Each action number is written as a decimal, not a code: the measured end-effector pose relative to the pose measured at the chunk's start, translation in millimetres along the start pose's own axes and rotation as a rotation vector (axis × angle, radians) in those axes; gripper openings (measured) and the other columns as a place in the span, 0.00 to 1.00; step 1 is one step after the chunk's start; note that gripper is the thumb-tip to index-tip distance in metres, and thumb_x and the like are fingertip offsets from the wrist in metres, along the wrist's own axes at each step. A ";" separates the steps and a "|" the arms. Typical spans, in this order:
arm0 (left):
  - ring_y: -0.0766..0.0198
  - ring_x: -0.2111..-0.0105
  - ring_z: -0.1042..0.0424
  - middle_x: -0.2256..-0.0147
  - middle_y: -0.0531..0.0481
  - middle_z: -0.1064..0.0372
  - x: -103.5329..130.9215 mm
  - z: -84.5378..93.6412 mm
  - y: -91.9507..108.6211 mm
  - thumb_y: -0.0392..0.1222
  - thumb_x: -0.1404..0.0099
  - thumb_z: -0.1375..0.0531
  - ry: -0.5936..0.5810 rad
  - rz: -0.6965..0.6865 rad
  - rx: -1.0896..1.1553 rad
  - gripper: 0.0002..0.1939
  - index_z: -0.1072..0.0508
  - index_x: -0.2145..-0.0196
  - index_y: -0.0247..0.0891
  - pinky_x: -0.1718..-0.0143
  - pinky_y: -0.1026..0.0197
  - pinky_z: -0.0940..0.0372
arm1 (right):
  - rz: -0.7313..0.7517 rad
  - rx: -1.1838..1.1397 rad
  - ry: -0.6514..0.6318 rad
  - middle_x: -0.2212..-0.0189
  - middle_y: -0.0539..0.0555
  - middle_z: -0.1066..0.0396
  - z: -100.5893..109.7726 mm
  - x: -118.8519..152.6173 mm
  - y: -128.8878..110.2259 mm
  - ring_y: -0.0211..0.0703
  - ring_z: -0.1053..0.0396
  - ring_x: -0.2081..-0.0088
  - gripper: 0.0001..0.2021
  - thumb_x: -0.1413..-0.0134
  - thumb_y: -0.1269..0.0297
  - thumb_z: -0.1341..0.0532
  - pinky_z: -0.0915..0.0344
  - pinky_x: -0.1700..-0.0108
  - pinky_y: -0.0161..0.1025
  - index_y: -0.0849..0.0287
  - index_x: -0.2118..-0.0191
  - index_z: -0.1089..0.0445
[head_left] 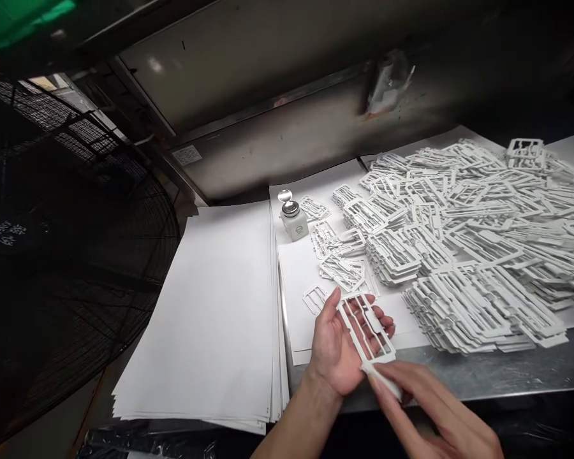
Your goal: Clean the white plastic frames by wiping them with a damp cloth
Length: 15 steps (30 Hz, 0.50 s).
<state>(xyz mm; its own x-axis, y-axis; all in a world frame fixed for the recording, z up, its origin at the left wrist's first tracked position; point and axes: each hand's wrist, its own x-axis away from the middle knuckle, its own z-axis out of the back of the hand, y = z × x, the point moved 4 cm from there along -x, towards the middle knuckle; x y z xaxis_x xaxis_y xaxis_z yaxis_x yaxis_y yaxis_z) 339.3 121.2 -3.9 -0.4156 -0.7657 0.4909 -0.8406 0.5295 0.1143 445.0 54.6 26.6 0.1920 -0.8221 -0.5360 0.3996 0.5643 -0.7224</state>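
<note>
In the head view my left hand [337, 354] holds a thin white slotted plastic frame [362, 349] across its palm. The thumb lies along the frame's upper left edge, and the fingers curl up behind its openings. My right hand [425, 405] is closed, with a small folded white wipe [384, 381] pinched between thumb and fingers. That wipe touches the lower end of the frame. Just beyond my left hand, a few loose frames [342, 271] lie on white sheets.
A small dispenser bottle [295, 224] with its metal lid raised stands behind the loose frames. Large piles of white frames [483, 306] spread across the right side. A stack of white sheets [210, 306] lies left, beside a black mesh fan guard [124, 191]. A metal wall [268, 121] rises behind.
</note>
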 end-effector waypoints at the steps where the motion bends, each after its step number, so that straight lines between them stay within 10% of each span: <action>1: 0.57 0.67 0.29 0.69 0.41 0.30 1.3 0.5 0.7 0.54 0.36 0.45 -0.007 -0.004 0.013 0.24 0.28 0.61 0.25 0.50 0.54 0.41 | -0.003 0.040 0.003 0.61 0.55 0.31 2.7 1.0 2.3 0.46 0.30 0.62 0.10 0.40 0.76 0.41 0.32 0.59 0.37 0.59 0.53 0.31; 8: 0.57 0.66 0.29 0.69 0.42 0.31 4.9 2.0 -2.2 0.53 0.37 0.44 0.005 -0.003 0.044 0.22 0.28 0.62 0.26 0.50 0.54 0.41 | -0.282 0.272 0.145 0.63 0.51 0.30 37.0 11.4 23.9 0.43 0.31 0.69 0.07 0.39 0.64 0.38 0.32 0.67 0.34 0.54 0.56 0.29; 15: 0.57 0.66 0.29 0.68 0.42 0.30 0.0 4.4 -5.2 0.53 0.38 0.44 0.005 -0.003 0.053 0.22 0.27 0.62 0.26 0.51 0.55 0.41 | -0.176 0.167 0.068 0.65 0.51 0.29 21.8 5.5 13.3 0.43 0.30 0.70 0.05 0.38 0.66 0.40 0.30 0.68 0.33 0.55 0.57 0.29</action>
<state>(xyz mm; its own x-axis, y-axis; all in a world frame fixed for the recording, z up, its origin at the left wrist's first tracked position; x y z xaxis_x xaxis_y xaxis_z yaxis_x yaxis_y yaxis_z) 342.2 116.8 -8.4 -0.4113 -0.7653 0.4951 -0.8592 0.5069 0.0697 470.9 55.9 23.5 0.0474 -0.8964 -0.4407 0.5653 0.3878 -0.7281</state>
